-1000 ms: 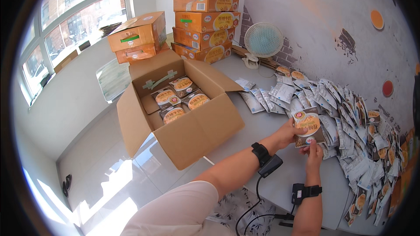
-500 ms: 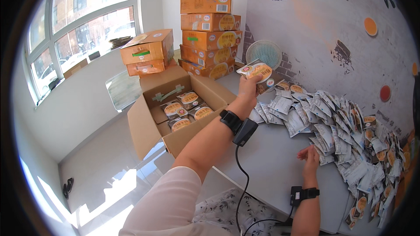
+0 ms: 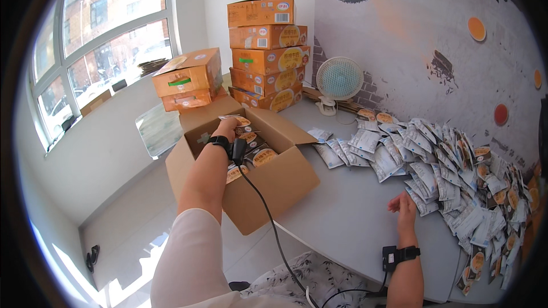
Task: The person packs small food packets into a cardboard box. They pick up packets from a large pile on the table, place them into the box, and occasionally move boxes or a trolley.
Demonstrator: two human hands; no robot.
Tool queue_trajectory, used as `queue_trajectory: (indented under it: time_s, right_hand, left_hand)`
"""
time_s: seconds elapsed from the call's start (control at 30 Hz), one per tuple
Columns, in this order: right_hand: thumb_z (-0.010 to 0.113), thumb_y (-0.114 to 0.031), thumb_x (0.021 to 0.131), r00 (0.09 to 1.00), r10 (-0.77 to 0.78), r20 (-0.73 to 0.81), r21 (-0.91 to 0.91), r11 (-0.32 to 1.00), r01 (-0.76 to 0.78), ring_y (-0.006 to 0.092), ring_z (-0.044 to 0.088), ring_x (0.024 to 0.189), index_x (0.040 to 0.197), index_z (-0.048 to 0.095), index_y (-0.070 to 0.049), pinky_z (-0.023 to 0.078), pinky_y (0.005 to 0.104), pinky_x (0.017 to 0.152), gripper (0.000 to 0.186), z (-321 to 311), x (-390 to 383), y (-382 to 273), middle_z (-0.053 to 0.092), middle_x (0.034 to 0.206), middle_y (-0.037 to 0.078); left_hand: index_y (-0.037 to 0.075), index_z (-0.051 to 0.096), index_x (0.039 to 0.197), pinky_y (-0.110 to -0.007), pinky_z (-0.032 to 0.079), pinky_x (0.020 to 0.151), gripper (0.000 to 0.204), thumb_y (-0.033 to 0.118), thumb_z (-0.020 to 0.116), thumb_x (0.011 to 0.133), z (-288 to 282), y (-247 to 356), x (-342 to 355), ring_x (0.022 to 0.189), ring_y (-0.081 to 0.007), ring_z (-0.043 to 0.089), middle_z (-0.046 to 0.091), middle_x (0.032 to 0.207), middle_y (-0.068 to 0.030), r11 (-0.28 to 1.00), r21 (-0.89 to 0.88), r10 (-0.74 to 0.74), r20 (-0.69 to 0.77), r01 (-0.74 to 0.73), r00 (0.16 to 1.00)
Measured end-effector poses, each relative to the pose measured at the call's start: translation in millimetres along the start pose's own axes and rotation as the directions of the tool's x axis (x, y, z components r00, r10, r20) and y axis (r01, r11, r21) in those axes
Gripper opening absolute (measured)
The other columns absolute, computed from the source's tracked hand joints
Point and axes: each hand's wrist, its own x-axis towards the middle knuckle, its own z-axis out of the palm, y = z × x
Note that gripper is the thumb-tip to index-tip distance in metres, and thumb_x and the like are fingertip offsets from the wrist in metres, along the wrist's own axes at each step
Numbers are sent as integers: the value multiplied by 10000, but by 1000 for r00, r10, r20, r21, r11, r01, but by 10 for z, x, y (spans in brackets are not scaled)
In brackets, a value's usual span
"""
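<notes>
My left hand (image 3: 226,128) is inside the far part of an open cardboard box (image 3: 271,185), closed on a packet (image 3: 243,120) with a brown and orange front. More such packets (image 3: 264,156) lie in the box, partly covered by my wrist and forearm. My right hand (image 3: 403,206) rests over the grey table (image 3: 342,217), its fingers loosely bent and apart with nothing in them. Beside it spreads a large heap of white-backed packets (image 3: 425,179), some with their orange fronts up.
Orange cartons (image 3: 268,60) stand in a tall stack behind the box, and a shorter pile of cartons (image 3: 188,80) is at its left. A small fan (image 3: 339,80) stands against the wall. A black cable (image 3: 265,205) runs from my left wrist. Dark shoes (image 3: 92,256) lie on the floor.
My left hand has carried the packet from above the table leftward and down into the box. The box's near flap now sticks out over the table edge. My right hand has stayed nearly still.
</notes>
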Motion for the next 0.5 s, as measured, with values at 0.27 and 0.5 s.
queue_trajectory:
  time_s: [0.27,0.5]
  right_hand:
    - [374,-373,948,999,32,-5,2,999,-32,104,541,542,683,543,-51,406,219,525,450,14,-35,-37,599,637,54]
    - [392,-375,940,997,57,47,-2,998,-57,109,555,576,715,546,-45,416,230,546,429,-67,-23,9,601,663,63]
  left_hand:
    - [-19,571,942,-365,514,595,142,8,524,810,-228,-308,311,734,-260,627,622,885,-152,988,99,-129,126,117,984]
    - [-19,588,893,-377,463,522,116,57,563,809,-344,-359,567,625,-240,609,615,745,-127,765,637,-83,-47,94,995]
